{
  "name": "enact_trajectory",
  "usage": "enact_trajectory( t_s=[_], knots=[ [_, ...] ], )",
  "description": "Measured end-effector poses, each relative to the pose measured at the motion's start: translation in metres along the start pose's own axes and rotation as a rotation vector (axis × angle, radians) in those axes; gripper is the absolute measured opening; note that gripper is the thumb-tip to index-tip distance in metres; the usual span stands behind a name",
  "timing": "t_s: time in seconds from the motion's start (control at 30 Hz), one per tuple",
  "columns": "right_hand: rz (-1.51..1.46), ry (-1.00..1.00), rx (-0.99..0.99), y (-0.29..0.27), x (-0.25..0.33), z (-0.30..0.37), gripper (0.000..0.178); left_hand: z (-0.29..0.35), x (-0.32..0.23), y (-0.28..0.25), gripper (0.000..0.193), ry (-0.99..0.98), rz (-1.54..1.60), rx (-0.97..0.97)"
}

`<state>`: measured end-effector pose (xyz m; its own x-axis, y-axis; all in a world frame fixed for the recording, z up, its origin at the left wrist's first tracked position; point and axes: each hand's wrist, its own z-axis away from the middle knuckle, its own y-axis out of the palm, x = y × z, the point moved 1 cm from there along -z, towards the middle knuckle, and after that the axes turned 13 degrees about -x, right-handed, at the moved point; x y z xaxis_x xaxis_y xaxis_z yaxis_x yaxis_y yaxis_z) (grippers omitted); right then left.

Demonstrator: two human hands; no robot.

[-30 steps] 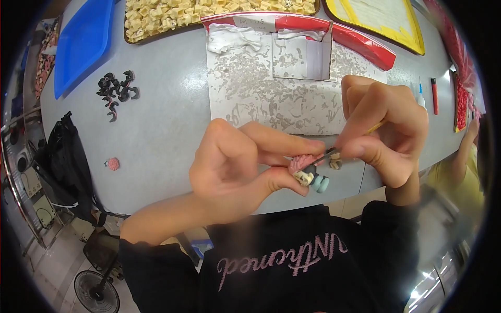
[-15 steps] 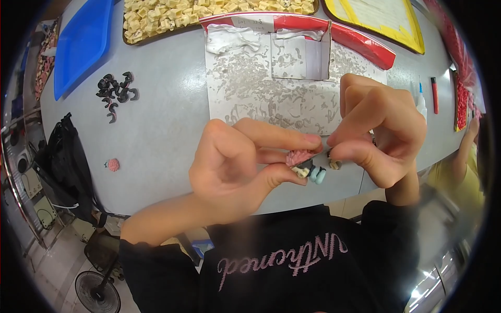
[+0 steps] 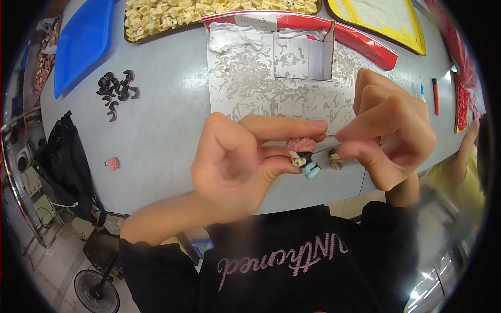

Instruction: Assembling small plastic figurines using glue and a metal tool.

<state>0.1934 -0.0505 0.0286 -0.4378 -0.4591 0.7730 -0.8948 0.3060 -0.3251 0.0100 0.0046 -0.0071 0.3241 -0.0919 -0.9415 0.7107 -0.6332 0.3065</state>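
My left hand (image 3: pixel 229 161) pinches a small figurine (image 3: pixel 303 159) between thumb and fingers. The figurine has a bumpy pink top, a dark and cream middle and pale blue lower parts. Just to its right, my right hand (image 3: pixel 391 133) is closed in a pinch on a thin grey sliver, mostly hidden by the fingers, whose end points at the figurine. Below the right fingertips shows a small dark-and-cream piece (image 3: pixel 335 160), partly covered by the thumb; whether it rests on the table I cannot tell.
Black curved pieces (image 3: pixel 117 91) and a pink-topped piece (image 3: pixel 113 164) lie at left on the grey table (image 3: pixel 162 125). Farther off are a blue tray (image 3: pixel 83 47), a tray of cream pieces (image 3: pixel 219 13), a stained white sheet (image 3: pixel 245 94) with an open box (image 3: pixel 305 55), and a yellow-rimmed tray (image 3: pixel 376 23).
My right hand has drawn slightly right and up, away from the figurine. The figurine has turned in my left fingers, and my left index finger has lifted a little.
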Motion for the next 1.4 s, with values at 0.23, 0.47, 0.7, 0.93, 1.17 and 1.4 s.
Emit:
enact_trajectory(
  t_s=[0.23,0.47,0.7,0.93,1.17,1.4],
  knots=[
    [0.0,-0.023,-0.021,-0.0019,-0.0004,0.0005,0.021,-0.0002,0.0004,0.0003,0.034,0.004,0.01,-0.009],
    [-0.039,-0.009,-0.041,0.0,-0.0024,0.0014,0.02,-0.0001,-0.0016,-0.0016,0.037,0.003,0.006,-0.015],
    [-0.059,-0.072,-0.031,0.0001,-0.0036,0.001,0.02,-0.0002,0.0005,-0.0025,0.042,0.005,0.035,-0.065],
    [-0.025,-0.125,-0.015,0.0021,-0.0058,-0.0008,0.023,-0.0001,-0.0017,-0.0023,0.043,-0.003,0.036,-0.089],
    [-0.118,-0.06,0.008,-0.0007,-0.0048,0.001,0.025,0.001,-0.0045,-0.0054,0.046,0.066,-0.003,-0.049],
    [-0.183,0.03,-0.099,0.0034,-0.0046,0.0036,0.026,0.0009,-0.0062,-0.0056,0.047,0.242,-0.08,-0.074]
  ],
)
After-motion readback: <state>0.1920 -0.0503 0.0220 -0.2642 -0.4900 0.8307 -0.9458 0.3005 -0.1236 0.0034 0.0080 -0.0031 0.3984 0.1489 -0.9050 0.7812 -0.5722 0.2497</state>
